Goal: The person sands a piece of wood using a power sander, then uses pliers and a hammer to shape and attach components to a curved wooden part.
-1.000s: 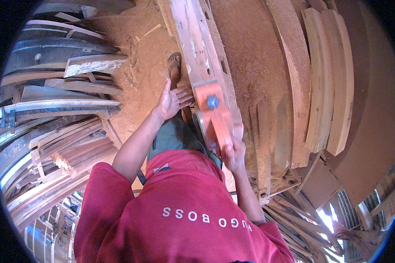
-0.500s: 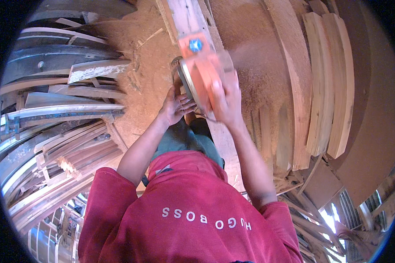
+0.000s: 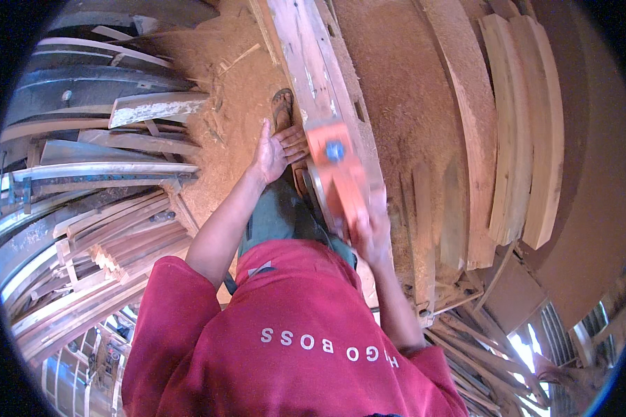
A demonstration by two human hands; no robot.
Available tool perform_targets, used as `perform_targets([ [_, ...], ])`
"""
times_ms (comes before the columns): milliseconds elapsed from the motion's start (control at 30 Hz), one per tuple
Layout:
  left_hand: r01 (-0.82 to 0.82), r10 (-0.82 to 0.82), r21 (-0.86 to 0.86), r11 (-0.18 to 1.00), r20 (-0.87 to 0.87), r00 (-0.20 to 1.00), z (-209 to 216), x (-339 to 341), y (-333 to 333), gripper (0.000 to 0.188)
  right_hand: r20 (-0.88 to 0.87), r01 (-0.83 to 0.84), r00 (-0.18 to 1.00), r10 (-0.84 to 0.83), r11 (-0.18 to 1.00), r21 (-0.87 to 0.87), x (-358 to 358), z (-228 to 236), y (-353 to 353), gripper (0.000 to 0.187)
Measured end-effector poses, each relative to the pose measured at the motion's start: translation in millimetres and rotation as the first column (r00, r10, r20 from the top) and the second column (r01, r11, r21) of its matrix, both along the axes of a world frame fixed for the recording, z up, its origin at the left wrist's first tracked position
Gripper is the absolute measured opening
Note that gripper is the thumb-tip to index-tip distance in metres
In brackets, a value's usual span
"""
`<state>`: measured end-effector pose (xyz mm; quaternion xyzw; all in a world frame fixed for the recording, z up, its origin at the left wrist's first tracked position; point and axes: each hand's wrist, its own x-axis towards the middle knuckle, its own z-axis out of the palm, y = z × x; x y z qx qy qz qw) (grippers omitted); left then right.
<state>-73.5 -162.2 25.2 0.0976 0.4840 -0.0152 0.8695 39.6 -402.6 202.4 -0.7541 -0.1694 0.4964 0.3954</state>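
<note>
An orange electric hand planer (image 3: 346, 182) with a blue front knob rests on a long wooden beam (image 3: 300, 66) that runs away from me. My right hand (image 3: 374, 233) is wrapped round the planer's rear handle, slightly blurred by motion. Left of the planer, my left hand (image 3: 275, 154) is open, palm up with fingers spread, holding nothing. Its fingertips are close to the beam's left edge; whether they touch it I cannot tell. The planer hides the part of the beam beneath it.
Sawdust (image 3: 229, 104) covers the floor on both sides of the beam. Stacked planks (image 3: 135, 240) and curved boards lie at the left. Several thick boards (image 3: 511, 132) lie at the right. My sandalled foot (image 3: 282, 104) is beside the beam.
My right hand has drawn the planer back along the beam toward me. My left hand has opened out, its fingers now spread. The dust spray right of the planer has faded.
</note>
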Motion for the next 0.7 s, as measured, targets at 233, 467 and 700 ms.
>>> perform_targets([
  [233, 0.016, -0.015, -0.013, 1.0, 0.051, 0.999, 2, 0, 4, 0.107, 0.07, 0.018, 0.997, -0.02, 0.999, 0.028, -18, -2, -28, 0.055],
  [467, 0.143, -0.135, 0.056, 0.988, -0.124, 0.983, 5, 5, 11, 0.082, 0.073, 0.081, 0.993, -0.091, 0.988, 0.128, 49, 8, 128, 0.048],
  [700, 0.299, -0.3, 0.13, 0.945, -0.011, 0.954, 13, 10, 60, 0.045, 0.044, 0.123, 0.99, -0.131, 0.982, 0.144, 108, -16, 263, 0.047],
])
